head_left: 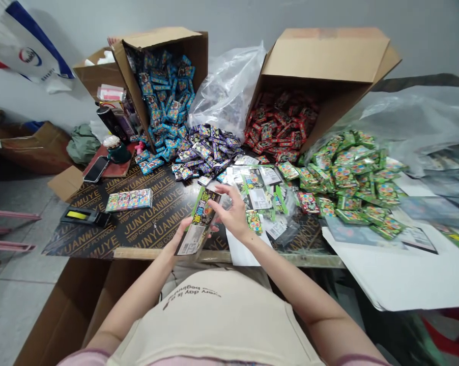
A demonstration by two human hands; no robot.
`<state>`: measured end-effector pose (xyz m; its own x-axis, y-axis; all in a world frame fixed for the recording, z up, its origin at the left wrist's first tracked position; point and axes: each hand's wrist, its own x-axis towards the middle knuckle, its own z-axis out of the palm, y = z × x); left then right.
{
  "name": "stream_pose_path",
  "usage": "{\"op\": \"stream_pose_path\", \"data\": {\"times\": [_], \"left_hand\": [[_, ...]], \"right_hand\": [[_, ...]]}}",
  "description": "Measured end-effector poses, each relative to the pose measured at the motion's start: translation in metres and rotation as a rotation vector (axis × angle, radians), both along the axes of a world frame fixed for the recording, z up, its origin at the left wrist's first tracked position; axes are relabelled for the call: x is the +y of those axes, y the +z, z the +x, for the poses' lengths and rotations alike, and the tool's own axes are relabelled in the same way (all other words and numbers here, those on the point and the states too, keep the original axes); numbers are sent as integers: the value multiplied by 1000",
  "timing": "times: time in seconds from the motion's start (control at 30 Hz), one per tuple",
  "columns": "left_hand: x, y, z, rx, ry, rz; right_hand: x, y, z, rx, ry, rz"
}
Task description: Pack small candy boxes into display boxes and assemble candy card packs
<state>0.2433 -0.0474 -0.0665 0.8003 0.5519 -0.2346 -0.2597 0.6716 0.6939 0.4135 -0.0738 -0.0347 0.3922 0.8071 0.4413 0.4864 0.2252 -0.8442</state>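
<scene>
A flat printed packaging pouch [201, 216], black and green with a clear edge, is held tilted over the table's front edge. My left hand [179, 235] is closed around its lower left side. My right hand [232, 211] has thumb and index finger at the pouch's upper right edge, the other fingers partly hidden behind it. Just beyond my right hand lie several similar flat pouches [258, 197] in a loose pile. One green packet [254, 222] rests near my right wrist. Off to the left is a neat row of small colourful packets [129, 200].
Cartons hold blue packets [168, 96] and red packets [277, 124]. Between them is a purple heap [208, 150]; green packets [347, 173] spread rightward. A phone [96, 169], a jar [116, 149] and a black object with yellow strip [85, 217] stand left. White board [401, 279] overhangs the right front.
</scene>
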Motion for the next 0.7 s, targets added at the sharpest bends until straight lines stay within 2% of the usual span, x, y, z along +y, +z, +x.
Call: {"op": "stream_pose_path", "data": {"times": [0.17, 0.37, 0.5, 0.6, 0.63, 0.7], "left_hand": [[-1, -7, -4, 61, -8, 64], [6, -4, -10, 116, -30, 288], [7, -3, -12, 210, -23, 257], [4, -3, -10, 253, 13, 246], [4, -3, -10, 262, 39, 259], [6, -2, -10, 294, 123, 286]], "right_hand": [[7, 8, 12, -57, 194, -68], [5, 18, 27, -281, 573, -217], [7, 17, 35, -227, 751, -302], [10, 9, 33, -74, 748, -292], [11, 5, 31, -25, 692, -267], [13, -3, 27, 56, 474, -187]]}}
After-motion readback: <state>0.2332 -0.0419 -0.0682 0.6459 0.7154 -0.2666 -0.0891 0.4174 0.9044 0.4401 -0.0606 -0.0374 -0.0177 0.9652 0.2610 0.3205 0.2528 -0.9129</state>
